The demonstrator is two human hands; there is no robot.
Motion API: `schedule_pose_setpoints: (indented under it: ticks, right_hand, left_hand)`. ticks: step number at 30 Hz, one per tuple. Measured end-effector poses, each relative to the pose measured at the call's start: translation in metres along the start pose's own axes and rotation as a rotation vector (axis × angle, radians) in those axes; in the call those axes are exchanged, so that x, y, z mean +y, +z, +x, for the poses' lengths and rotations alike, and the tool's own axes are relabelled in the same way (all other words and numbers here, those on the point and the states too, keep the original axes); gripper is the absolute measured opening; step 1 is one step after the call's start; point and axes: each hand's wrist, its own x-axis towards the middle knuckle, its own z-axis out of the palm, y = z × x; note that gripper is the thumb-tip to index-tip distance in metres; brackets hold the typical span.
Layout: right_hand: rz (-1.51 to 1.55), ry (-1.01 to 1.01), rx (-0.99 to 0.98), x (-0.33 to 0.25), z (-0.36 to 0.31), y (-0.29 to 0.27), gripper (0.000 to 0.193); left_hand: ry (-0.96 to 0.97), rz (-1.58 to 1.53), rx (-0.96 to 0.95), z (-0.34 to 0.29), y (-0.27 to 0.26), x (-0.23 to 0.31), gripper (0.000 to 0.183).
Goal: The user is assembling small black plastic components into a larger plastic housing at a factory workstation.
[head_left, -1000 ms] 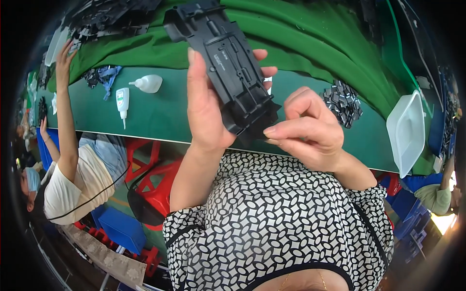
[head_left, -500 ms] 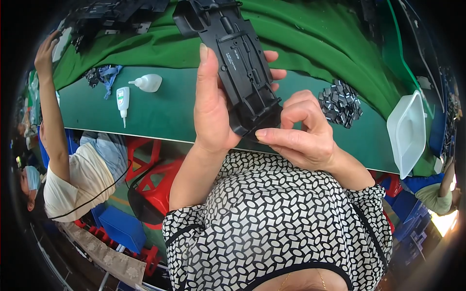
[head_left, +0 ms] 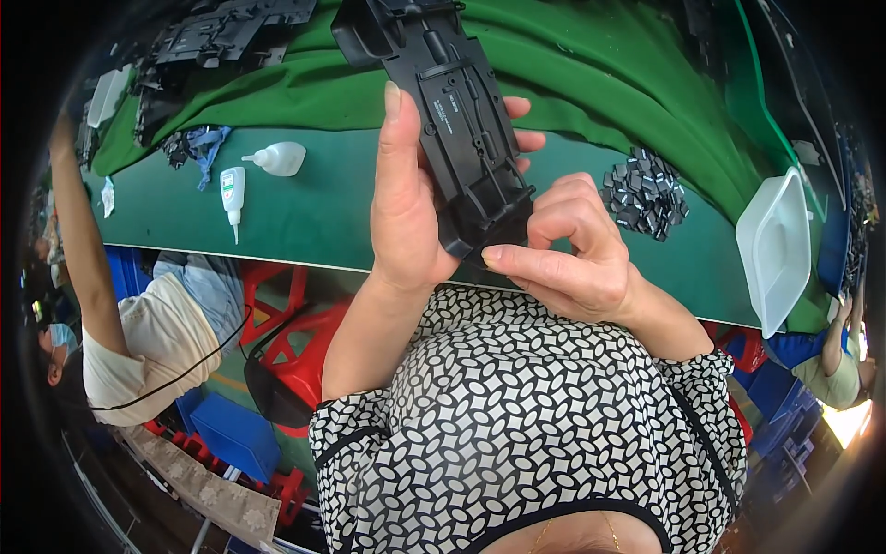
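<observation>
Your left grip [head_left: 402, 217] clamps the long, black, moulded-plastic part [head_left: 466, 138] over the flat dark-green surface [head_left: 323, 208]; your right grip [head_left: 577, 249], closure unclear, seems to work its near end, next move needing steady support.

Black chassis [head_left: 459, 120]; green cloth [head_left: 591, 88]; black-and-white patterned blouse [head_left: 526, 415]

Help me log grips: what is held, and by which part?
The left hand holds the black molded part by its long sides, toward the lower end. The right hand is at that end; its grip cannot be told.
</observation>
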Motion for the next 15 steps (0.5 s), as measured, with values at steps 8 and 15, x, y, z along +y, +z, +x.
schedule_pose_setpoints:
  ticks: [8, 15]
  right_hand:
    - [-0.014, 0.003, -0.016, 0.001, 0.007, 0.017, 0.034]
    - [-0.054, -0.072, -0.01, 0.001, 0.007, 0.021, 0.028]
  left_hand:
    - [-0.013, -0.001, 0.004, 0.001, -0.014, 0.011, 0.076]
    - [-0.007, -0.004, 0.009, 0.0, -0.016, 0.011, 0.075]
